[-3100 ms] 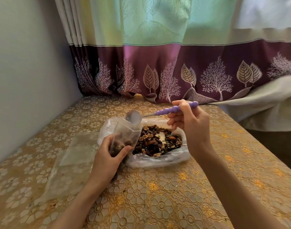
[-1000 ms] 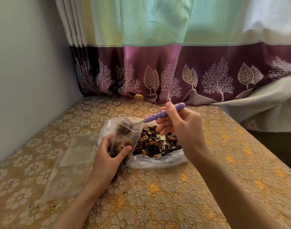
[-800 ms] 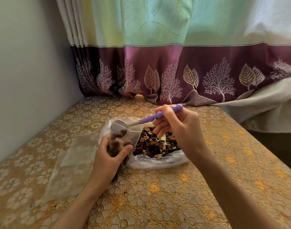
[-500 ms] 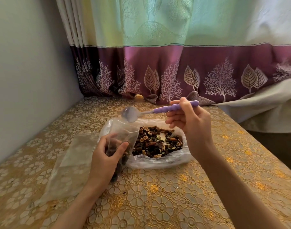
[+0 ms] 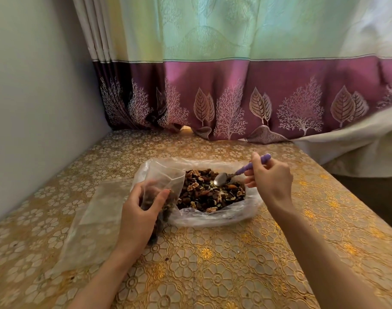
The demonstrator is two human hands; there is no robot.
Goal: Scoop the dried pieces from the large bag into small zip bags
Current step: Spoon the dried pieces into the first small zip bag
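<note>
Right hand (image 5: 269, 180): closed round the purple handle of a spoon (image 5: 221, 179), whose bowl is laid on the dried pieces (image 5: 209, 192).
Left hand (image 5: 141, 210): a small zip bag (image 5: 166, 177) is gripped near its middle, mouth up, partly filled.
Large bag (image 5: 212, 217): opened flat toward the far edge of the tabletop (image 5: 212, 275), touching the small bag.
Handling: thin, limp, slippery film is judged likely to fold shut; a hold just under the mouth is advised.
Spare bags (image 5: 90, 219): laid flat toward the tabletop's left edge.

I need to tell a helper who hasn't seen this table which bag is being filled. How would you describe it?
On the gold floral table, find the large bag lying open with dried pieces. At its left edge the left hand grips a small zip bag upright. Unlike the flat empty bags further left, it holds pieces.
</note>
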